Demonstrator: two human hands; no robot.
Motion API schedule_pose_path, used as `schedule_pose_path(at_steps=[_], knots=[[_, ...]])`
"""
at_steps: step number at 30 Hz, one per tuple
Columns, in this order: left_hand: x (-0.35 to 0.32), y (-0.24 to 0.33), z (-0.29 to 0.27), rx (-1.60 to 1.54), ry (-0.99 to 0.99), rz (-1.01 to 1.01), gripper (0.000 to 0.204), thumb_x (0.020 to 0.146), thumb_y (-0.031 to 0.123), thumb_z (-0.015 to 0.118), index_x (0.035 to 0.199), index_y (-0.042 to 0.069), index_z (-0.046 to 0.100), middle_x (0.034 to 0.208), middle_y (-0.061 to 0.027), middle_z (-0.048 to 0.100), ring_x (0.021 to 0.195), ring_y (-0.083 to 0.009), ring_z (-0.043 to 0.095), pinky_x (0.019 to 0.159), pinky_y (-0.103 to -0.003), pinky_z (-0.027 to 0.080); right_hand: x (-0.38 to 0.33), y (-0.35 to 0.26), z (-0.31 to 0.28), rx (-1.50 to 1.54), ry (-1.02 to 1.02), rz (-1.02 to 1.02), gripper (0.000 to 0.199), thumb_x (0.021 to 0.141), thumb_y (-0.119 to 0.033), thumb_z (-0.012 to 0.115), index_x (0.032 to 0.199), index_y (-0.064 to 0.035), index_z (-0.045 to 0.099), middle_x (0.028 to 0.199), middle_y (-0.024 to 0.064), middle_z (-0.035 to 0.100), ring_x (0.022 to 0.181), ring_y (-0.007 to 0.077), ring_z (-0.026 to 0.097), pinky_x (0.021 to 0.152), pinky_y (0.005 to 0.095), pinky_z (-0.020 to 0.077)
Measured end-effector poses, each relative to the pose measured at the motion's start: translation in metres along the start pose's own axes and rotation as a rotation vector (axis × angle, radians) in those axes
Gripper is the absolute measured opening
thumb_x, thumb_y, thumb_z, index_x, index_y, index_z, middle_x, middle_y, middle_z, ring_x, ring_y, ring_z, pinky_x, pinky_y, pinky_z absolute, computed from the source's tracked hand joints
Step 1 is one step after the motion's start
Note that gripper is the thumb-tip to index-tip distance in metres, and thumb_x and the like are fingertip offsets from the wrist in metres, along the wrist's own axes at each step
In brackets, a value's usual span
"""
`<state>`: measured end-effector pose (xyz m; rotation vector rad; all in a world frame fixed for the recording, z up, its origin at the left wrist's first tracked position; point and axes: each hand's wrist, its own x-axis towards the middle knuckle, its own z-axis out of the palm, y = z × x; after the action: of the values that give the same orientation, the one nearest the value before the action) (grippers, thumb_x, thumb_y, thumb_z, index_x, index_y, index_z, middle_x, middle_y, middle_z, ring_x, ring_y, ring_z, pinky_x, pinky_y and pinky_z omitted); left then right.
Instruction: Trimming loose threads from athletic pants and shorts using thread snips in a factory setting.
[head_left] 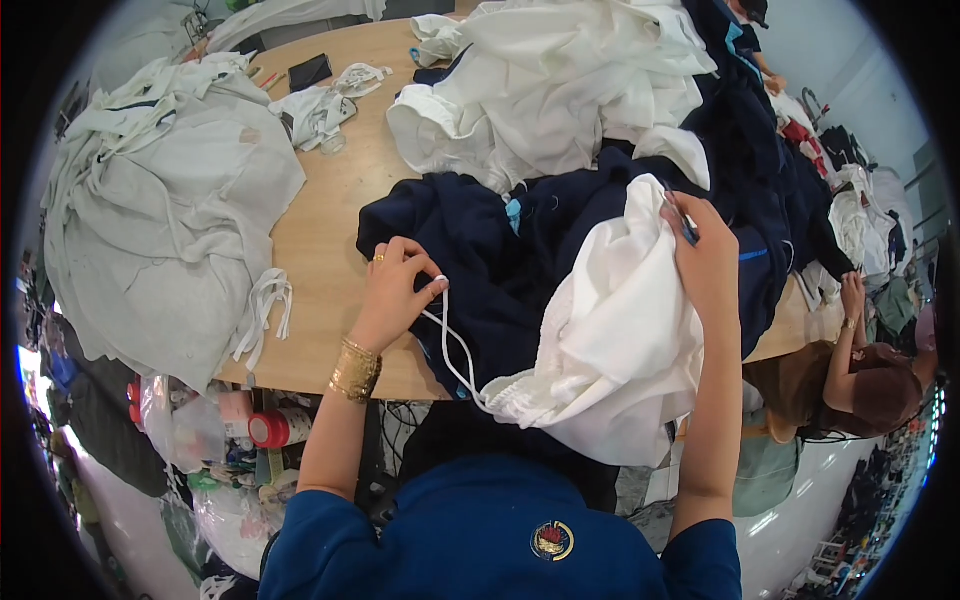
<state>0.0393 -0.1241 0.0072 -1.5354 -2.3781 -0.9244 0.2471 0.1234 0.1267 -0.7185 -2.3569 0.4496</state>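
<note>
Left hand (pixel 398 283) pinches white cord (pixel 452 350) near table's (pixel 320 240) front edge; right hand (pixel 705 255) grips white garment (pixel 615 340) top, over navy clothes (pixel 480 250).

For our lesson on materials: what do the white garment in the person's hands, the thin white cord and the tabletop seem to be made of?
White garment: soft matte woven or knit fabric, likely cotton blend; it folds and bunches.
Thin white cord, pinched by the left hand: limp textile drawstring, probably; it loops freely.
Tabletop: pale wood or wood-look laminate, smooth, with faint grain.
</note>
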Motion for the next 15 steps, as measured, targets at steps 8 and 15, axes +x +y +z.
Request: schedule_pose_path(at_steps=[8,15], knots=[[0.001,0.054,-0.036,-0.946,-0.103,-0.560,0.014,0.079,0.013,0.069,0.078,0.001,0.062,0.063,0.0017,0.059,0.053,-0.0014,0.051,0.046,-0.016,0.037,-0.045,-0.067,-0.031,0.172,0.358,-0.175,0.020,0.075,-0.005,0.066,0.094,-0.0016,0.061,0.087,0.0088,0.059,0.068,0.0155,0.058,0.060,0.0244,0.0454],[0.007,0.089,-0.032,-1.334,-0.082,-0.477,0.011,0.084,0.009,0.061,0.084,-0.003,0.062,0.071,-0.0040,0.062,0.058,-0.0049,0.054,0.048,-0.017,0.042,-0.062,-0.092,0.045,0.368,-0.303,-0.106,0.007,0.072,-0.002,0.066,0.076,-0.0031,0.060,0.071,0.0015,0.053,0.057,0.0088,0.048,0.047,0.0214,0.0335]])
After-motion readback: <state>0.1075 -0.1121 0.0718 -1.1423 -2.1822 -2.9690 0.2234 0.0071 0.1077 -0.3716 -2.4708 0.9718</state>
